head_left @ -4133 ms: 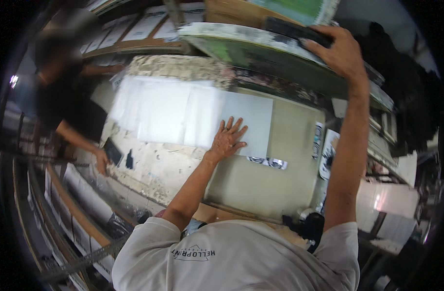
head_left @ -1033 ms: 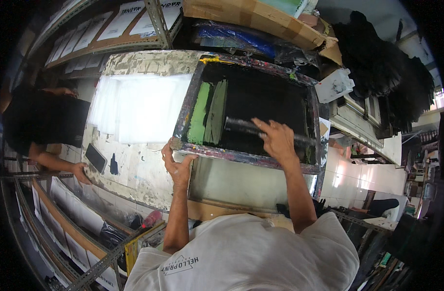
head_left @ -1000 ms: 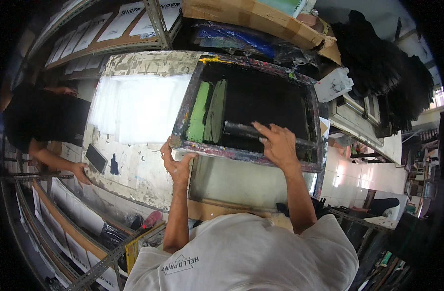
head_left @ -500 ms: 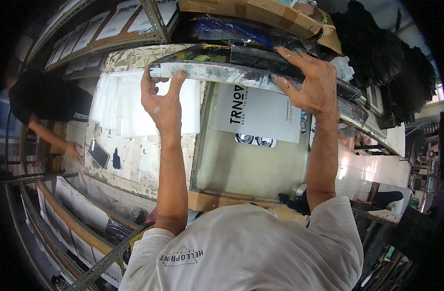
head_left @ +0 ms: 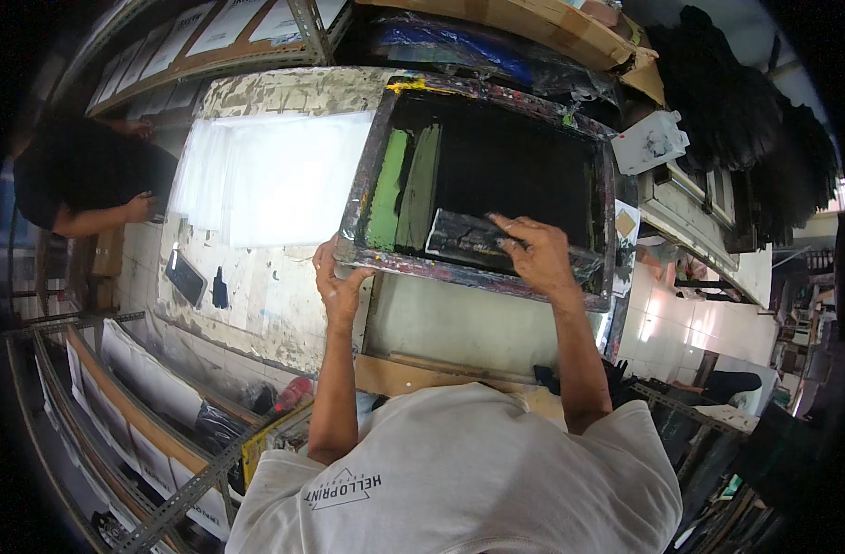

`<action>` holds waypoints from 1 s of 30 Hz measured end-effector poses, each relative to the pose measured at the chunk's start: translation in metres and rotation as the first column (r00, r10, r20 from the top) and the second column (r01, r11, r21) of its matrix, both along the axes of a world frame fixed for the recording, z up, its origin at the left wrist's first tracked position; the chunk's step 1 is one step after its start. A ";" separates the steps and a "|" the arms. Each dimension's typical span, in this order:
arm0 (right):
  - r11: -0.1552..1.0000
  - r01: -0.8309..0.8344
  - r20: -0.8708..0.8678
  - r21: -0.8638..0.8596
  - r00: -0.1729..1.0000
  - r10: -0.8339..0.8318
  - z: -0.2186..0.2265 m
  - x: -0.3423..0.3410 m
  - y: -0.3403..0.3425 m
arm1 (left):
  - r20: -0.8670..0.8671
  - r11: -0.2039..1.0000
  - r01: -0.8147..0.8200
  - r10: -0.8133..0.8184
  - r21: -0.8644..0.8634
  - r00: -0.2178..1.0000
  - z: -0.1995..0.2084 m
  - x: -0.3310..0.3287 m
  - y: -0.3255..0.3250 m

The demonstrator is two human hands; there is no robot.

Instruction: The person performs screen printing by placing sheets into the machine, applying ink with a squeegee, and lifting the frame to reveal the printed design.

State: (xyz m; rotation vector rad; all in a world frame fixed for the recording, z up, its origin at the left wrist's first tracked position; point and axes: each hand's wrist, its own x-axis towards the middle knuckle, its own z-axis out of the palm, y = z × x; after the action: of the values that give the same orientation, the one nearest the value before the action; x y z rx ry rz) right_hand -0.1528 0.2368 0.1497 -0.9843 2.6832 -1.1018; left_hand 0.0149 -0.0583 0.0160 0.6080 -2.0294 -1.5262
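Note:
A screen printing frame (head_left: 358, 201), its paint-stained rim round a dark mesh with two green strips, lies over a pale printing board (head_left: 450, 323). My left hand (head_left: 338, 288) is closed on the frame's near left corner, thumb along the near rim. With my right hand (head_left: 540, 257) I grip a long, ink-blackened squeegee (head_left: 461, 238), which rests over the near part of the mesh. The squeegee's right part is partly covered by my hand. Left of the frame, white sheets (head_left: 293, 175) lie spread on a paint-worn table (head_left: 247, 314). The frame hides whatever lies beneath it.
A phone (head_left: 184, 277) and a small dark piece (head_left: 220, 288) lie on the table's left part. At far left stands another person (head_left: 90, 180). A stained white container (head_left: 651, 143) sits beyond the frame's right corner. Metal racks (head_left: 145, 415) with boards fill the lower left.
The frame has swung down from its raised, edge-on position and now covers the printed sheet. Both hands came nearer to me, and my right hand now grips the squeegee.

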 end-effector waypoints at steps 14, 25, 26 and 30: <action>0.961 0.108 -0.293 0.253 0.955 -0.030 -0.084 -0.095 -0.027 | 0.080 0.871 -0.036 0.086 -0.490 0.993 -0.011 0.007 0.000; 0.952 0.136 -0.351 0.276 0.936 -0.032 -0.083 -0.255 -0.061 | 0.075 0.893 -0.043 0.086 -0.447 0.993 -0.007 0.007 0.000; 0.953 0.132 -0.333 0.274 0.942 -0.035 -0.073 -0.254 -0.065 | 0.101 0.899 -0.028 0.080 -0.437 0.992 -0.010 0.009 -0.002; 0.980 0.082 -0.338 0.183 0.941 -0.016 -0.073 -0.255 -0.067 | 0.128 0.965 -0.048 0.083 -0.258 0.988 -0.016 0.012 0.002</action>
State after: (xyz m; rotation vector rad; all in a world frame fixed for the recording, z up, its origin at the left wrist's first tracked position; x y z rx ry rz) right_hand -0.4077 0.1698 0.0772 -1.1662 3.0229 -0.7111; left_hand 0.0271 -0.0564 -0.0005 0.6854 -2.2393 -1.1882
